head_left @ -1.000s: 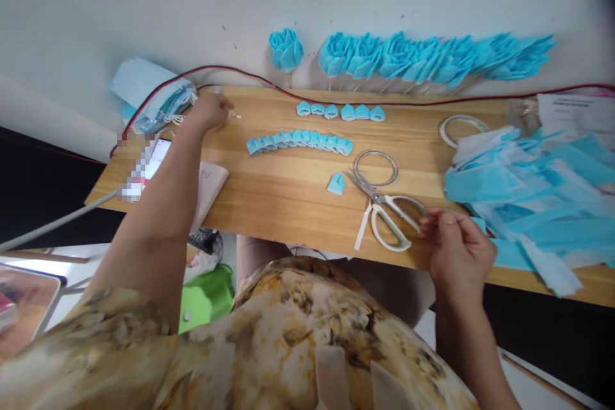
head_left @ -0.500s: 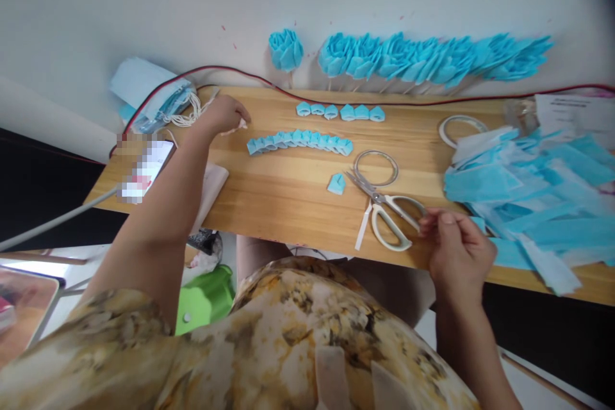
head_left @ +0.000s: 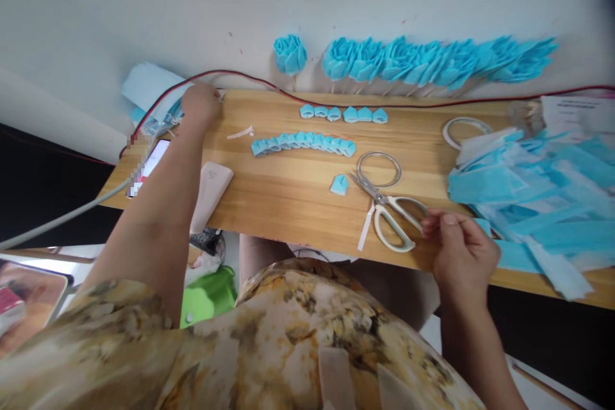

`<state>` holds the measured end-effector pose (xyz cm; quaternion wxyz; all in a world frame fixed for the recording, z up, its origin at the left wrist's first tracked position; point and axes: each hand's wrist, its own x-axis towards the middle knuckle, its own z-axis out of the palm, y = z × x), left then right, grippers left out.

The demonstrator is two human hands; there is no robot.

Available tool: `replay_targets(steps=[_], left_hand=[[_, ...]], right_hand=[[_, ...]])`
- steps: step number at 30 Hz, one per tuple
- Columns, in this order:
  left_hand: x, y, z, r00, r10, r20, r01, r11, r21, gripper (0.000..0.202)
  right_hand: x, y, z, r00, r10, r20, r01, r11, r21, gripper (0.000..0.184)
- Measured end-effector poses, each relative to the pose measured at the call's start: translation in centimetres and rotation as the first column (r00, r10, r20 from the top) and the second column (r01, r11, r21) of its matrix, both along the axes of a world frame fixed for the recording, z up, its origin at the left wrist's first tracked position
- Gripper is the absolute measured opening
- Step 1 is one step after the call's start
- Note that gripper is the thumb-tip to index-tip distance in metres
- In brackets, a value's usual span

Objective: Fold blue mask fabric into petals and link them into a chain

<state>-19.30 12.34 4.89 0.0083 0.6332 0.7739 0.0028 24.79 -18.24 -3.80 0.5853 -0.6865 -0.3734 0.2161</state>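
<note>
At the table's back left, my left hand (head_left: 202, 104) is curled, its fingertips largely hidden, beside a bundle of pale blue sheets (head_left: 151, 86) near the wall. A small whitish bit shows by its fingers, too small to name. My right hand (head_left: 465, 246) rests at the front edge with its fingers closed, close to the handle end of the white-handled scissors (head_left: 379, 198). What those fingers hold, if anything, is hidden. The scissors lie partly spread beside a roll of tape (head_left: 378, 170) and a folded blue piece (head_left: 339, 184). A white scrap (head_left: 241, 133) lies on the tabletop.
A curved row of folded blue pieces (head_left: 302, 141) and a shorter row (head_left: 343, 114) lie mid-table. Blue fabric flowers (head_left: 408, 61) on sticks lean against the wall. Loose blue strips (head_left: 542, 192) heap at right. A cable (head_left: 269, 84), phone (head_left: 152, 163) and white case (head_left: 211, 189) are around.
My left hand has let go of the white scrap, now on the table, and moved left and back toward the bundle. My right hand stays in place by the scissors.
</note>
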Motion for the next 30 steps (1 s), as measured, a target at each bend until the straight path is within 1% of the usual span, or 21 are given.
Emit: replay_targets(steps=[2,4,6,8,11,14,17,21,24,27,30], left_hand=[[0.3,0.4,-0.9,0.999,0.035,-0.010,-0.036,0.999,-0.019,0.043],[0.4,0.7,-1.7,0.999,0.047,-0.009,-0.047,0.999,-0.020,0.043],[0.1,1.1,-2.1,1.000,0.021,0.001,-0.021,1.000,-0.014,0.045],[-0.5,1.4,-2.4,0.999,-0.037,0.019,0.037,0.999,0.004,0.048],[-1.6,1.7,-2.3,0.993,-0.105,0.047,0.103,0.994,0.031,0.056],[-2.4,1.5,-2.1,0.991,-0.115,0.061,0.111,0.991,0.078,0.062],[-2.4,1.0,-1.7,0.991,-0.124,0.059,0.117,0.988,0.105,0.060],[-1.8,-0.2,-0.9,0.986,-0.162,0.035,0.161,0.986,0.039,0.050],[-1.5,-1.3,-0.6,0.990,-0.143,0.004,0.143,0.989,-0.030,0.047],[-1.7,-1.9,-0.9,0.992,-0.121,-0.023,0.119,0.990,-0.081,0.045],[-2.2,-1.8,-1.7,0.995,-0.097,-0.032,0.094,0.992,-0.086,0.047]], right_hand=[[0.0,0.1,0.0,1.000,-0.010,-0.002,0.010,1.000,0.002,0.028],[0.0,0.1,0.0,1.000,-0.018,0.003,0.018,1.000,-0.008,0.028],[0.0,0.1,0.0,1.000,-0.022,0.008,0.022,1.000,-0.021,0.028],[0.1,0.0,-0.1,1.000,-0.021,0.008,0.021,0.999,-0.032,0.028],[0.2,-0.1,-0.2,1.000,-0.017,0.017,0.018,1.000,-0.025,0.024],[0.1,-0.2,-0.1,0.999,-0.005,0.041,0.006,1.000,-0.014,0.021],[0.1,-0.2,0.1,0.999,-0.004,0.052,0.005,1.000,-0.030,0.022],[0.0,-0.2,0.2,0.997,-0.011,0.071,0.014,0.999,-0.042,0.022],[0.0,-0.2,0.1,0.997,-0.004,0.081,0.008,0.999,-0.045,0.022],[0.1,-0.2,0.0,0.996,-0.009,0.085,0.013,0.999,-0.043,0.023],[0.0,-0.1,0.1,0.996,-0.014,0.089,0.018,0.999,-0.048,0.024]])
